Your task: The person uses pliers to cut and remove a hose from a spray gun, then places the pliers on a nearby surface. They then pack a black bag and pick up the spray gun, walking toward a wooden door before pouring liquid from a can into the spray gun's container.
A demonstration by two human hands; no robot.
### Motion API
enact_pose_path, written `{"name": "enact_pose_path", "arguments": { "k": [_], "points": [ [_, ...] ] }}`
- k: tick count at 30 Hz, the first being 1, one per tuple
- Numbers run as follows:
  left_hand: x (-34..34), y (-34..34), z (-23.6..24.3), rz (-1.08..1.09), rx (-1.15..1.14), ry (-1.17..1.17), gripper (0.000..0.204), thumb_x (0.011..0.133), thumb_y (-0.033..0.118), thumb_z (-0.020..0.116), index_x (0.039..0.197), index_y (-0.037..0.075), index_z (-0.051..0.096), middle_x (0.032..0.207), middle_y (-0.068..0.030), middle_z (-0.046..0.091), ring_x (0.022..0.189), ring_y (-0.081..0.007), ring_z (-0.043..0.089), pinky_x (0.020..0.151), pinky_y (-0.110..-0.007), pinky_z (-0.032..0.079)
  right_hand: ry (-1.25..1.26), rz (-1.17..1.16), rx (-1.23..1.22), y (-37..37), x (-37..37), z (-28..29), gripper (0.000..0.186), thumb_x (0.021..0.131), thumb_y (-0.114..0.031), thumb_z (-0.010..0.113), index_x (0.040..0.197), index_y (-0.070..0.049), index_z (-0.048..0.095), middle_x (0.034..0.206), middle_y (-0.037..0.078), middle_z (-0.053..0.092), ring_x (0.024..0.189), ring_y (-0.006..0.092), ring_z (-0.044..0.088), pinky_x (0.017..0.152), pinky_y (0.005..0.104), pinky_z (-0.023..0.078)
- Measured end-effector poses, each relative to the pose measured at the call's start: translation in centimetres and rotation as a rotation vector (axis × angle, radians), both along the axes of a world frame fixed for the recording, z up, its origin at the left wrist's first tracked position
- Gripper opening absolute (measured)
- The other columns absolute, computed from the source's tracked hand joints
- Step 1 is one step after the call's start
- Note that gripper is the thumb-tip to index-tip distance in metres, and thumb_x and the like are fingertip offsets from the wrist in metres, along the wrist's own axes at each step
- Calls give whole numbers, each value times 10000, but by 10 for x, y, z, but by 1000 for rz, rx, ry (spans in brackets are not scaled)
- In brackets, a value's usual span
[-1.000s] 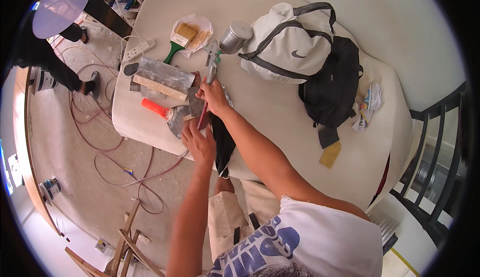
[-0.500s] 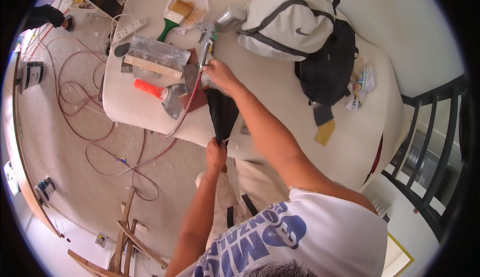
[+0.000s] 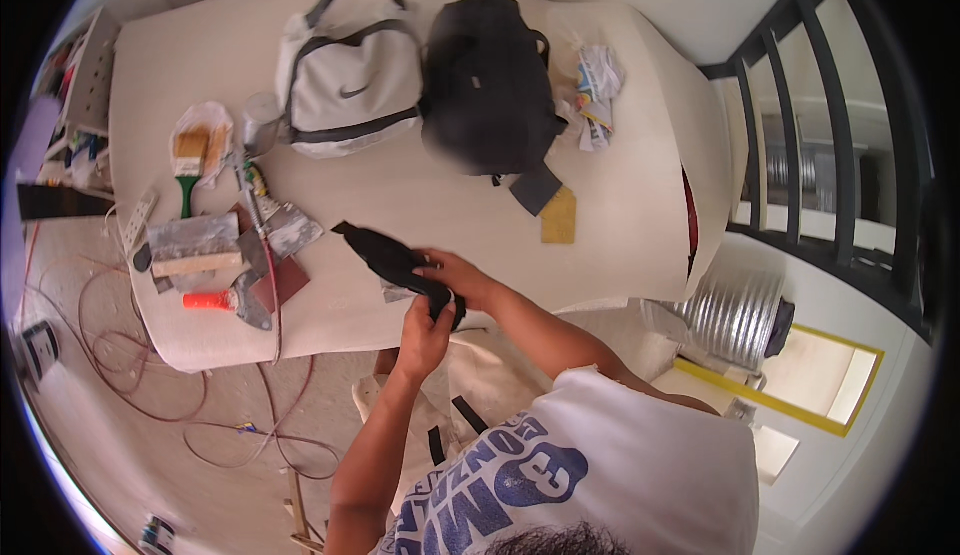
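My left hand (image 3: 428,330) and my right hand (image 3: 457,282) both grip a long black fabric item (image 3: 385,255), held out over the padded, cream-coloured table near its front edge. To the left lie a red-handled scraper (image 3: 205,300), metal spreaders (image 3: 195,232), sanding sheets (image 3: 282,280) and a green-handled brush (image 3: 187,190) on a crumpled white wrapper. A spray gun (image 3: 243,175) with a metal cup (image 3: 263,120) and a red hose rests beside them.
A white bag (image 3: 350,85) and a black backpack (image 3: 485,85) lie at the back, beside sandpaper pieces (image 3: 558,220). Coiled hoses (image 3: 250,460) cover the floor at left. A black railing (image 3: 840,145) and silver duct (image 3: 735,320) are at right.
My right hand has let go of the spray gun, which lies on the table. Both hands now hold the black fabric item, raised from where it lay. The view has turned, and the co-worker's legs are gone.
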State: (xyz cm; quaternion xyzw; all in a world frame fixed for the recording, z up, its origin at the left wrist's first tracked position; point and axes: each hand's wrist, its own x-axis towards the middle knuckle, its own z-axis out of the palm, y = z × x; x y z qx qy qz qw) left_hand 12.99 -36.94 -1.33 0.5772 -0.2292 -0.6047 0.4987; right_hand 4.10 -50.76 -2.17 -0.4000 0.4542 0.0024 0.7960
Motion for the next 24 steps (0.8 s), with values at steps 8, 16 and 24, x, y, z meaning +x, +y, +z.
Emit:
{"name": "enact_pose_path", "arguments": {
  "k": [8,16,24],
  "points": [
    [-67,-55,-86,365,320,245,362,971,113,611,1315,14,558,1164,-89,680,991,-208,651,877,-335,505,373,-122,-586,-102,-101,-96,589,929,-218,721,1426,-18,476,1350,154,576,1145,258,609,922,372,523],
    [-128,-74,-81,142,294,-1003,674,801,0,684,1419,-24,417,1408,-273,397,1257,-458,452,1071,-511,381,630,-294,-701,-179,-156,-214,302,977,-248,636,1018,51,653,954,238,681,844,372,672,746,438,508],
    [-161,-270,-108,-145,17,-1036,396,802,177,708,1144,15,589,1193,-200,604,1148,-403,564,946,-484,479,362,13,-455,-186,-186,-45,407,1017,-351,586,835,13,616,558,43,530,493,134,542,479,330,406]
  ]
}}
